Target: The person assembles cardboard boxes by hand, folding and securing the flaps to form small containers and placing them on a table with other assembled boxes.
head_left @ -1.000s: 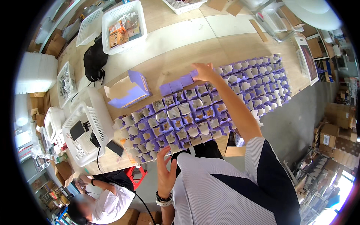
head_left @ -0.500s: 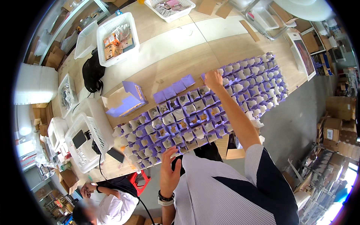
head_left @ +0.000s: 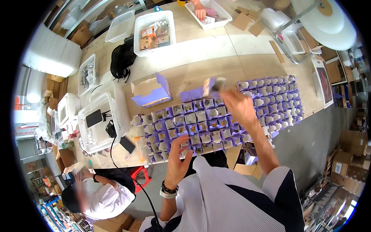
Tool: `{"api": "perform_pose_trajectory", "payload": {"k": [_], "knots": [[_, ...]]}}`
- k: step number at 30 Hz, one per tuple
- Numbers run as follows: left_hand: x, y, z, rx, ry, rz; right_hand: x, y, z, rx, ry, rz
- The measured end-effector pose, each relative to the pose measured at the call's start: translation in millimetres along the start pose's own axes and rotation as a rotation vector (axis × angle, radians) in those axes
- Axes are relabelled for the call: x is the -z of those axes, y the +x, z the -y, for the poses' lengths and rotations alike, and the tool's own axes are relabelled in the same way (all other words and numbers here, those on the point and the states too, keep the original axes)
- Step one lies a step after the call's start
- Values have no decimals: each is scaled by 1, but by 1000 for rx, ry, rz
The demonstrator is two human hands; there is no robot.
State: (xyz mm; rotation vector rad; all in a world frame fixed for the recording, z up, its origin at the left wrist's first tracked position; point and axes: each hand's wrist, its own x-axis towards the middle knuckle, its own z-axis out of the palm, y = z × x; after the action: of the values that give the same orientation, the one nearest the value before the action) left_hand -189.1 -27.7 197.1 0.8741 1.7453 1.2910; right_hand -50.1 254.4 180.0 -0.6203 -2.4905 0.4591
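**Right hand gripping a blurred small box at the far edge of the open-box grid**

Clock centred on grid.

- 9 o'clock: white basket, dark device plus cable inside.
- 8: co-worker in white top, next to a red stool.
- 10: black bag on the table.
- Between 8 and 9: dark phone-like slab, lying flat near the basket.
- Near 10, closer in: purple carton, open, tan inside.
- 11: white bin, orange boxes and pouches in it.
- Between 7 and 8: left hand, fingers apart, nothing held, at grid's near edge. Can't tell if it touches.
- Between 10 and 11: short purple box row, just beside grid's far edge.
- 12, far out: another person's hand in a white tray.
- 12, close in: the small box, whitish and purple, smeared.
- Centre: grid, purple boxes packed side by side, flaps up.
- 2: right hand, fingers clamped on the small box; individual fingers too blurred to separate. Forearm crosses grid.
- Between 2 and 3: framed panel.
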Motion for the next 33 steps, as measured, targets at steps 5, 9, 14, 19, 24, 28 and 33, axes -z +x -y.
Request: {"api": "perform_pose_trajectory", "payload": {"k": [5, 9, 14, 19, 24, 28, 33], "knots": [[20, 6, -26, -198, 106, -67, 31, -22, 103, 287, 127, 107], [45, 5, -22, -296, 136, 61, 32, -36, 151, 356, 206, 132], [72, -10, -13, -354, -73, 208, 41, -35, 183, 240, 403, 201], [95, -26, -10, -343, -158, 331, 45, -19, 192, 251, 493, 267], [107, -32, -14, -404, -212, 358, 35, -23, 218, 127, 552, 195], [117, -34, -16, -482, -185, 384, 30, -34, 239, -47, 626, 105], [129, -36, -19, -548, -86, 424, 28, -43, 270, -217, 665, 5]]}}
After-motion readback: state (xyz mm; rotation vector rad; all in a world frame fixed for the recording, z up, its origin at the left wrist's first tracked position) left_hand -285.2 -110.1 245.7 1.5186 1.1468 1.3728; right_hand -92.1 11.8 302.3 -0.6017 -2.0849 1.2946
